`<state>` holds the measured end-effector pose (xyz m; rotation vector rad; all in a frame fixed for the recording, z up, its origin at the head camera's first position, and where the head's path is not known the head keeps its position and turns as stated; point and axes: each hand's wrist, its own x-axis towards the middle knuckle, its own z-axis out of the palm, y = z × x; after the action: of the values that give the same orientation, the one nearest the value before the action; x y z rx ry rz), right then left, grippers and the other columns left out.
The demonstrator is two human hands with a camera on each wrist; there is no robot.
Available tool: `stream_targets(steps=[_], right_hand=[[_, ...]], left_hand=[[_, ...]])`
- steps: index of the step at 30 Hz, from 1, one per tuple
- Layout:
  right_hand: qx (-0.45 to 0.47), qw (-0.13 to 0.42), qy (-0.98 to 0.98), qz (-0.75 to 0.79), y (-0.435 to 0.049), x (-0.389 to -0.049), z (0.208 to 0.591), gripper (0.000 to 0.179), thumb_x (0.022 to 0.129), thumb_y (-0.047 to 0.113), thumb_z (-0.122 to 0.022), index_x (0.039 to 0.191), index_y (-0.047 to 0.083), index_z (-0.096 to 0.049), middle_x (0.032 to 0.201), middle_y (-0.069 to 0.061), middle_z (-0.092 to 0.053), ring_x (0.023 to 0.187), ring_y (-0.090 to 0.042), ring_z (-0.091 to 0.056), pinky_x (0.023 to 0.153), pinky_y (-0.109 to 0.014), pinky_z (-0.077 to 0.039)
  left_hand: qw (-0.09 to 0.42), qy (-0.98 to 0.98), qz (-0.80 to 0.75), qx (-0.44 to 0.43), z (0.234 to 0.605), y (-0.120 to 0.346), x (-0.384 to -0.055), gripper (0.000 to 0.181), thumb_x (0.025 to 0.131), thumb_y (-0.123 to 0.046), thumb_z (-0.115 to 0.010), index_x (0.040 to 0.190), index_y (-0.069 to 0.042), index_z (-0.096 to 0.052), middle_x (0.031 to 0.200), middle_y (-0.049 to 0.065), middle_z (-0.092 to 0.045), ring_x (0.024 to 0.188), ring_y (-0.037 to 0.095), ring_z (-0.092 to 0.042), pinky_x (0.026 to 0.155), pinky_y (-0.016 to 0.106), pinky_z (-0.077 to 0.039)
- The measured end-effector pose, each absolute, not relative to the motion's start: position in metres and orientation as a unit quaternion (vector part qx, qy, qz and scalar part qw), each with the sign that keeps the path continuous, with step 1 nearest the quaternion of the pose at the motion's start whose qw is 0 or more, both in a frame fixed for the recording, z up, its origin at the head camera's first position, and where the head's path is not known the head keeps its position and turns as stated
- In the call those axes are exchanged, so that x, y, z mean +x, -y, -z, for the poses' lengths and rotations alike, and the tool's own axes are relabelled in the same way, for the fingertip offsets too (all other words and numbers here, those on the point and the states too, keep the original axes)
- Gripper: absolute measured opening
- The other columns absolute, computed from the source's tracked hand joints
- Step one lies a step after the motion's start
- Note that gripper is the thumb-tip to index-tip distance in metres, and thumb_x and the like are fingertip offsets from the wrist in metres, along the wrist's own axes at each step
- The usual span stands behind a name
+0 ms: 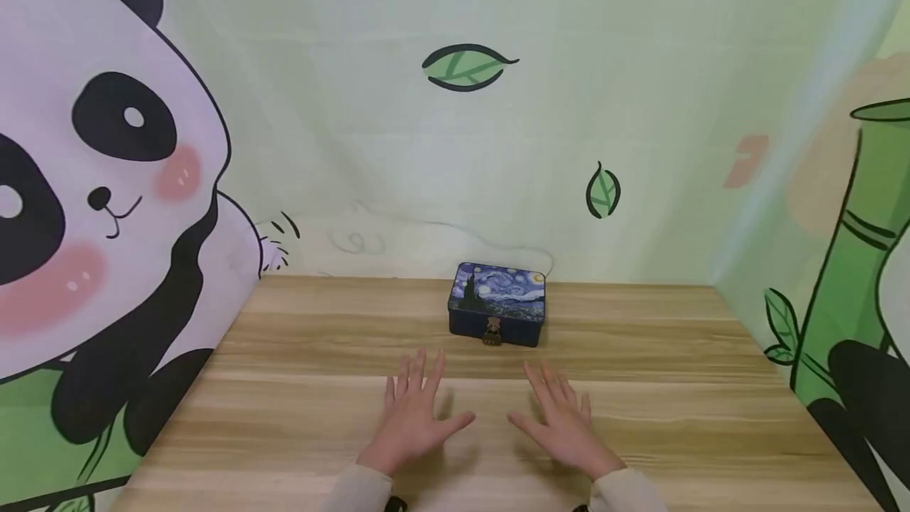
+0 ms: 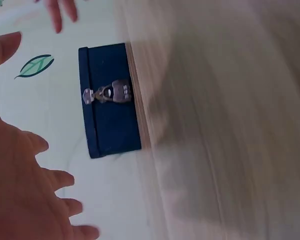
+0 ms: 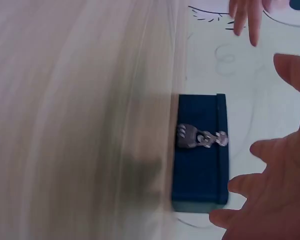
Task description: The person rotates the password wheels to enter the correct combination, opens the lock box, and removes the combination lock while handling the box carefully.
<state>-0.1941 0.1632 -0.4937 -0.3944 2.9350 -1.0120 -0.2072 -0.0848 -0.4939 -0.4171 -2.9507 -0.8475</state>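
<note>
A dark blue hinged box [image 1: 497,304] with a starry night painting on its lid stands closed near the back of the table. On its front hangs a small combination padlock [image 2: 121,92], fastened through a metal hasp [image 3: 221,138]. My left hand [image 1: 415,415] hovers over the table in front of the box, left of its middle, fingers spread and holding nothing. Mirroring it on the other side, my right hand [image 1: 562,419] is held with fingers spread, also holding nothing. Neither hand touches the box.
The wood-grain table [image 1: 298,385] reaches back to a pale green cloth backdrop [image 1: 341,101] printed with a panda [image 1: 128,141], leaves and bamboo. Light sleeves cover both forearms, with a dark band at each wrist.
</note>
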Motion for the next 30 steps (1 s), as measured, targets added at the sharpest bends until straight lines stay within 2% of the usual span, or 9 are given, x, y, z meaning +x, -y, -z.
stream_targets(steps=[7, 13, 18, 19, 21, 22, 25, 26, 30], right_hand=[[-0.096, 0.056, -0.895, 0.431, -0.153, -0.224, 0.501, 0.077, 0.101, 0.039, -0.053, 0.155, -0.006, -0.021, 0.159, -0.029, -0.018, 0.143, -0.052, -0.014, 0.112, -0.071, -0.008], [-0.058, 0.082, -0.849, 0.518, -0.141, -0.251, 0.509, 0.073, 0.105, 0.037, -0.046, 0.154, -0.009, -0.019, 0.158, -0.030, -0.019, 0.144, -0.047, -0.019, 0.116, -0.063, -0.016], [-0.034, 0.078, -0.813, 0.576, -0.134, -0.271, 0.515, 0.068, 0.106, 0.033, -0.043, 0.154, -0.008, -0.017, 0.160, -0.028, -0.018, 0.145, -0.045, -0.017, 0.117, -0.059, -0.018], [-0.029, 0.075, -0.810, 0.581, -0.133, -0.274, 0.515, 0.067, 0.106, 0.032, -0.043, 0.154, -0.008, -0.018, 0.159, -0.029, -0.019, 0.145, -0.045, -0.018, 0.117, -0.059, -0.019], [-0.022, 0.070, -0.805, 0.589, -0.130, -0.280, 0.515, 0.066, 0.106, 0.031, -0.043, 0.153, -0.010, -0.020, 0.158, -0.030, -0.021, 0.144, -0.045, -0.022, 0.116, -0.057, -0.023], [-0.017, 0.069, -0.801, 0.595, -0.129, -0.283, 0.514, 0.065, 0.107, 0.030, -0.042, 0.152, -0.011, -0.020, 0.157, -0.031, -0.021, 0.143, -0.045, -0.023, 0.116, -0.057, -0.024], [-0.003, 0.064, -0.789, 0.612, -0.125, -0.290, 0.513, 0.064, 0.106, 0.028, -0.042, 0.151, -0.014, -0.022, 0.156, -0.033, -0.023, 0.142, -0.046, -0.025, 0.116, -0.056, -0.026], [0.003, 0.067, -0.781, 0.621, -0.125, -0.292, 0.514, 0.063, 0.107, 0.026, -0.041, 0.150, -0.015, -0.022, 0.155, -0.034, -0.022, 0.142, -0.047, -0.025, 0.115, -0.056, -0.027], [0.021, 0.075, -0.755, 0.652, -0.122, -0.297, 0.515, 0.061, 0.107, 0.024, -0.038, 0.149, -0.017, -0.021, 0.155, -0.035, -0.020, 0.141, -0.048, -0.024, 0.114, -0.057, -0.027]], left_hand=[[-0.035, 0.900, 0.421, -0.112, 0.493, 0.066, -0.238, 0.092, 0.094, -0.048, -0.061, 0.156, 0.005, -0.018, 0.158, 0.032, -0.016, 0.143, 0.051, -0.017, 0.112, 0.068, -0.021], [-0.080, 0.835, 0.539, -0.070, 0.504, 0.048, -0.273, 0.073, 0.097, -0.032, -0.058, 0.151, 0.008, -0.030, 0.152, 0.033, -0.032, 0.135, 0.049, -0.036, 0.110, 0.061, -0.032], [-0.064, 0.802, 0.593, -0.039, 0.513, 0.030, -0.298, 0.057, 0.099, -0.023, -0.053, 0.145, 0.010, -0.041, 0.142, 0.030, -0.047, 0.131, 0.043, -0.045, 0.107, 0.054, -0.040], [-0.059, 0.795, 0.603, -0.032, 0.514, 0.027, -0.302, 0.054, 0.100, -0.022, -0.052, 0.143, 0.011, -0.044, 0.139, 0.029, -0.050, 0.126, 0.041, -0.049, 0.105, 0.052, -0.042], [-0.051, 0.775, 0.630, -0.014, 0.515, 0.022, -0.308, 0.047, 0.102, -0.019, -0.049, 0.139, 0.011, -0.048, 0.127, 0.027, -0.058, 0.100, 0.031, -0.062, 0.087, 0.041, -0.052], [-0.047, 0.764, 0.644, -0.004, 0.515, 0.019, -0.311, 0.045, 0.103, -0.017, -0.047, 0.138, 0.011, -0.050, 0.119, 0.025, -0.061, 0.087, 0.026, -0.062, 0.076, 0.034, -0.053], [-0.031, 0.747, 0.664, 0.025, 0.519, 0.012, -0.320, 0.039, 0.102, -0.012, -0.047, 0.133, 0.011, -0.055, 0.089, 0.015, -0.059, 0.057, 0.011, -0.042, 0.051, 0.021, -0.036], [-0.024, 0.745, 0.666, 0.033, 0.521, 0.011, -0.322, 0.038, 0.101, -0.011, -0.048, 0.131, 0.011, -0.056, 0.084, 0.013, -0.057, 0.053, 0.009, -0.037, 0.047, 0.019, -0.032], [-0.009, 0.756, 0.652, 0.054, 0.525, 0.007, -0.327, 0.036, 0.098, -0.008, -0.050, 0.125, 0.012, -0.061, 0.087, 0.015, -0.060, 0.052, 0.009, -0.038, 0.048, 0.019, -0.032]])
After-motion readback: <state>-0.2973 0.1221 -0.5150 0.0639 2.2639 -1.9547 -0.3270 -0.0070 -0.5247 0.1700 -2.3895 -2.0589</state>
